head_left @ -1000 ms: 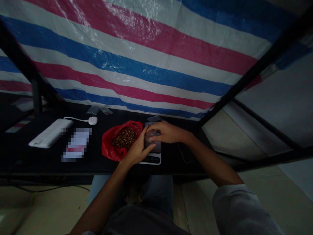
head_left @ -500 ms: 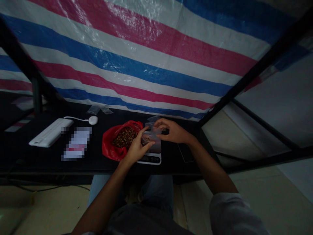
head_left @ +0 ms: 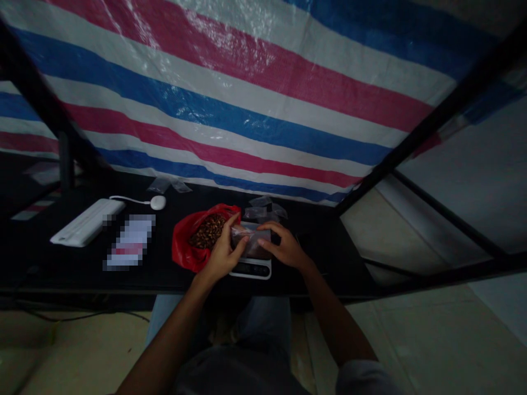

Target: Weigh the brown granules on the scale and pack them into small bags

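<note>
A small clear plastic bag (head_left: pixel 251 241) with dark contents is held over a small white scale (head_left: pixel 253 269) at the table's near edge. My left hand (head_left: pixel 222 255) pinches the bag's left side and my right hand (head_left: pixel 284 247) pinches its right side; both are closed on it. Just left of my left hand lies an open red plastic bag (head_left: pixel 189 244) holding brown nuts or beans (head_left: pixel 208 230).
The black table (head_left: pixel 82 269) also carries a white bar-shaped device (head_left: pixel 86 222) with a cable to a small round white puck (head_left: pixel 158 202), a blurred paper (head_left: pixel 129 241), and empty clear bags (head_left: pixel 263 208) behind the scale. A striped tarp (head_left: pixel 247 109) hangs behind; black frame bars (head_left: pixel 432 120) run at right.
My right hand came off the top of the bag and moved nearer, to its right edge. The bag now stands stretched between both hands above the scale.
</note>
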Demonstrator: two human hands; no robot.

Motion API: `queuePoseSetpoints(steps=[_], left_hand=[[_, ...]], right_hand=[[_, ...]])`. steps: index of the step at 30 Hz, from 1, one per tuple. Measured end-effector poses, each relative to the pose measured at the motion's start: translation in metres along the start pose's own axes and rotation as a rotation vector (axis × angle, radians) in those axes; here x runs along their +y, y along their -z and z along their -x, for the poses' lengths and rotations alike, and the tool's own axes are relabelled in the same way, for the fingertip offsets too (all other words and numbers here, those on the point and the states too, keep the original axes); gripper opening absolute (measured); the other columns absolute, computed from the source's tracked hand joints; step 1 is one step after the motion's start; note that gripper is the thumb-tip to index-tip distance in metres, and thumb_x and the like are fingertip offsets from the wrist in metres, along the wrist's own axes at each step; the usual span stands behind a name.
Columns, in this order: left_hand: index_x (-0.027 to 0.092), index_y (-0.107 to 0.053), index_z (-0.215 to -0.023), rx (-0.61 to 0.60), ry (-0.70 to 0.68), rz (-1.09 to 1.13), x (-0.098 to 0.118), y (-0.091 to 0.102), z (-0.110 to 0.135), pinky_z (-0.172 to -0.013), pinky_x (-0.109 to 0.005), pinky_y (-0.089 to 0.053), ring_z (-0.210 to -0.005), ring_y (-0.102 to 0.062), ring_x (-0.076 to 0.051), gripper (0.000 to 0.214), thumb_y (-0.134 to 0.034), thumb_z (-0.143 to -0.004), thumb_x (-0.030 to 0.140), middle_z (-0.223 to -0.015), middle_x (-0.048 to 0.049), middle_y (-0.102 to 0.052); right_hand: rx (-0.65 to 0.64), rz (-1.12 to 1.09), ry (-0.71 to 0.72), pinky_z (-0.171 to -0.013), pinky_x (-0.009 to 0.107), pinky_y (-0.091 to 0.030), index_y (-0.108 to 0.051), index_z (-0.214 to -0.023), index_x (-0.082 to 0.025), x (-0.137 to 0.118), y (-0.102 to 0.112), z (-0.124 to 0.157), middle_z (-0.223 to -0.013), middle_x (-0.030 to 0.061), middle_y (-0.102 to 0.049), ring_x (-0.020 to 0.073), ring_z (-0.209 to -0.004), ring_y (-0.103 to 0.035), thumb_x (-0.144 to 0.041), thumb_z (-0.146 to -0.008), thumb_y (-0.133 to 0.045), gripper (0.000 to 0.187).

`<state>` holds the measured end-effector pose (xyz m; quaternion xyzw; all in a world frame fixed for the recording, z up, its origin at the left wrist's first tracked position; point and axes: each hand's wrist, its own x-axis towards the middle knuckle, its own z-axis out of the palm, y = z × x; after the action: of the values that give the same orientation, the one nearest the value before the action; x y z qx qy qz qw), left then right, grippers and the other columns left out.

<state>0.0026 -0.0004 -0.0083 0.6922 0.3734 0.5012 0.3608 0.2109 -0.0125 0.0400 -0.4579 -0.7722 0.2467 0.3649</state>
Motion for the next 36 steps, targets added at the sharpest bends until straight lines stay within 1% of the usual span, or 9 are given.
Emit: queuePoseSetpoints(steps=[3,7,10,12,15,18,22,31,36], left_hand=[[0.017,-0.032,-0.153,-0.012,-0.02,0.009,0.003,-0.001,0.0,-0.108,-0.044,-0.047,-0.114,-0.064,-0.025,0.067,-0.059,-0.096,0.037,-0.122,-0.0121,-0.064],[0.018,-0.033,-0.153,-0.001,-0.053,0.091,0.009,-0.003,0.002,-0.103,-0.043,-0.05,-0.103,-0.067,-0.023,0.068,-0.062,-0.094,0.034,-0.107,-0.0083,-0.068],[0.018,-0.035,-0.153,0.002,-0.049,0.123,0.013,-0.002,0.003,-0.104,-0.043,-0.05,-0.104,-0.067,-0.024,0.07,-0.065,-0.092,0.036,-0.109,-0.0086,-0.07],[0.018,-0.044,-0.148,-0.024,-0.013,0.14,0.015,0.002,0.004,-0.104,-0.042,-0.05,-0.11,-0.067,-0.025,0.065,-0.066,-0.091,0.04,-0.117,-0.0107,-0.07],[0.016,-0.069,-0.115,-0.034,0.08,0.192,0.018,0.01,0.004,-0.089,-0.036,-0.057,-0.098,-0.071,-0.024,0.04,-0.061,-0.092,0.048,-0.107,-0.0096,-0.075],[0.016,-0.074,-0.086,0.001,0.143,0.206,0.023,0.019,0.002,-0.075,-0.031,-0.057,-0.078,-0.07,-0.021,0.039,-0.061,-0.091,0.052,-0.083,-0.0057,-0.076],[0.015,-0.078,-0.089,0.036,0.126,0.203,0.031,0.024,0.0,-0.078,-0.031,-0.056,-0.08,-0.071,-0.021,0.036,-0.066,-0.088,0.049,-0.087,-0.0062,-0.079],[0.015,-0.076,-0.083,0.105,0.152,0.244,0.036,0.031,0.0,-0.067,-0.027,-0.055,-0.07,-0.068,-0.018,0.027,-0.072,-0.084,0.042,-0.076,-0.0038,-0.075],[0.016,-0.077,-0.081,0.061,0.095,0.239,0.043,0.031,-0.002,-0.074,-0.028,-0.054,-0.076,-0.069,-0.018,0.02,-0.074,-0.083,0.036,-0.081,-0.0045,-0.076]], right_hand=[[0.02,-0.043,0.026,-0.092,0.037,-0.051,-0.07,-0.096,-0.02,-0.015,0.004,-0.002,-0.099,0.0062,-0.071,0.0199,-0.097,-0.067,-0.029,-0.093,-0.064,0.011],[0.034,-0.039,0.02,-0.089,0.036,-0.051,-0.069,-0.09,-0.02,-0.021,0.001,-0.003,-0.094,0.0052,-0.071,0.0197,-0.093,-0.066,-0.027,-0.091,-0.066,0.007],[0.027,-0.066,0.043,-0.089,0.036,-0.051,-0.068,-0.091,-0.021,-0.022,-0.001,-0.003,-0.096,0.0056,-0.07,0.0197,-0.094,-0.066,-0.028,-0.092,-0.066,0.007],[0.033,-0.077,0.059,-0.089,0.035,-0.051,-0.067,-0.09,-0.021,-0.023,0.0,-0.003,-0.095,0.0055,-0.069,0.0193,-0.094,-0.066,-0.027,-0.093,-0.064,0.008],[0.069,-0.061,0.077,-0.088,0.036,-0.051,-0.065,-0.089,-0.021,-0.025,0.003,-0.003,-0.096,0.0059,-0.068,0.0195,-0.093,-0.065,-0.026,-0.094,-0.061,0.009],[0.075,-0.024,0.089,-0.09,0.037,-0.051,-0.064,-0.089,-0.021,-0.026,0.004,-0.002,-0.096,0.0061,-0.068,0.0202,-0.094,-0.064,-0.026,-0.094,-0.061,0.008],[0.089,-0.027,0.093,-0.09,0.038,-0.051,-0.066,-0.091,-0.021,-0.028,-0.002,-0.005,-0.097,0.0063,-0.068,0.0204,-0.095,-0.065,-0.027,-0.093,-0.062,0.007],[0.089,-0.005,0.126,-0.092,0.039,-0.05,-0.064,-0.091,-0.022,-0.031,-0.011,-0.01,-0.097,0.006,-0.068,0.0208,-0.096,-0.064,-0.024,-0.096,-0.059,0.007],[0.09,-0.023,0.177,-0.091,0.039,-0.05,-0.065,-0.089,-0.023,-0.041,-0.018,-0.014,-0.094,0.0052,-0.069,0.0206,-0.093,-0.065,-0.025,-0.093,-0.063,0.005]])
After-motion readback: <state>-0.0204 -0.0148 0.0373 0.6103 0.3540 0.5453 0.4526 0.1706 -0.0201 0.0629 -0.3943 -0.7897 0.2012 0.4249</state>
